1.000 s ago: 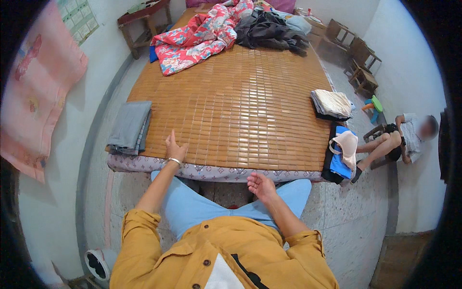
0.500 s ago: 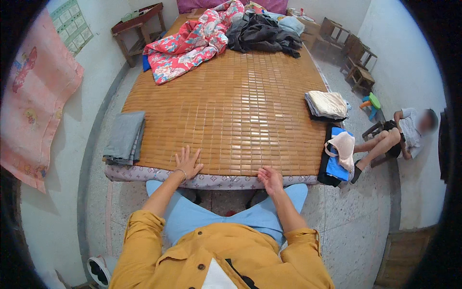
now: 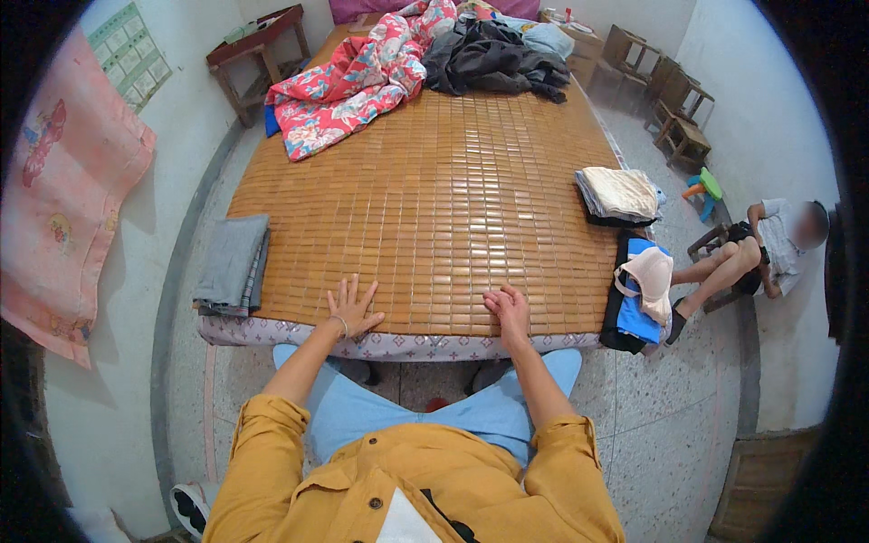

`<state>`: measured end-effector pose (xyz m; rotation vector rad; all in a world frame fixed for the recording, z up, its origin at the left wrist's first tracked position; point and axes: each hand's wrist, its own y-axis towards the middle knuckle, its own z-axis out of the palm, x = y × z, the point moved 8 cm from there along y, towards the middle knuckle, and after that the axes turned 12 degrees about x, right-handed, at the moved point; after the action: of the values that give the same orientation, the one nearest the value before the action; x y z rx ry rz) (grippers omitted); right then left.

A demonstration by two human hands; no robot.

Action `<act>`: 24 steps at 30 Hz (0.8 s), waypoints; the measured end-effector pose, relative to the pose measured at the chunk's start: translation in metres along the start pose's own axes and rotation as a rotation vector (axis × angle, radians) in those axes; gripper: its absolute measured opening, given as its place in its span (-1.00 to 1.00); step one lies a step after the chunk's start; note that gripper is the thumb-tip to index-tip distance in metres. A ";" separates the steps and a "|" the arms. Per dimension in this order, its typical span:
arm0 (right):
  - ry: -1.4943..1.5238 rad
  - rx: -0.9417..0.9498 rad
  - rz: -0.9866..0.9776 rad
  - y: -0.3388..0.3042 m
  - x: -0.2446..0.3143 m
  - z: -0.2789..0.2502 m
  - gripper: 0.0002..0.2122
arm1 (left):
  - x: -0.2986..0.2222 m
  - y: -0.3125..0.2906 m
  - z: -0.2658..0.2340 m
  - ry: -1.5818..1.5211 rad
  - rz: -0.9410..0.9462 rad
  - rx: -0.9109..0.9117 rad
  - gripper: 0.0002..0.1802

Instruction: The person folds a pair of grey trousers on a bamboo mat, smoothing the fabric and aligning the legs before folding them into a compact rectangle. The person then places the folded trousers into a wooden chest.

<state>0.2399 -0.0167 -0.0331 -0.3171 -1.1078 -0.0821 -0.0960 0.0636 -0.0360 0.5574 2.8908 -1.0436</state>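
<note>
My left hand [image 3: 355,309] lies flat with fingers spread on the brown bamboo mat [image 3: 407,208], close to the bed's front edge. To its right, my right hand [image 3: 509,312] rests on its side at the same edge, fingers loosely bent and a little apart, with nothing in it. Folded grey trousers [image 3: 231,262] lie at the bed's left front corner, nearest to my left hand. At the right front corner a beige bra [image 3: 650,279] sits on folded blue and black clothes [image 3: 636,330]. Behind them is a folded stack topped with cream cloth [image 3: 620,192].
A red floral quilt [image 3: 348,95] and a dark crumpled garment [image 3: 493,59] are heaped at the bed's far end. On the right, a person [image 3: 778,240] sits by the wall, near a small green-topped stool [image 3: 704,192] and wooden stools [image 3: 681,136]. A wooden table [image 3: 258,45] stands far left.
My right hand has moved slightly forward onto the mat and turned from palm-up onto its side. My left hand stays in place. The view has shifted a little.
</note>
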 end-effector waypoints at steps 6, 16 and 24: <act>-0.371 0.007 -0.302 0.014 -0.002 -0.007 -0.76 | -0.001 0.001 -0.001 0.006 -0.007 -0.011 -0.08; -1.081 -0.094 -0.692 -0.027 0.029 0.029 -0.79 | -0.010 -0.009 -0.003 -0.013 -0.034 -0.037 -0.10; -1.516 0.067 -0.669 -0.044 0.019 0.060 -0.68 | -0.035 -0.030 0.013 0.044 0.012 -0.068 -0.14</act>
<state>0.1864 -0.0388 0.0175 0.1482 -2.6870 -0.4425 -0.0747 0.0225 -0.0232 0.6006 2.9439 -0.9397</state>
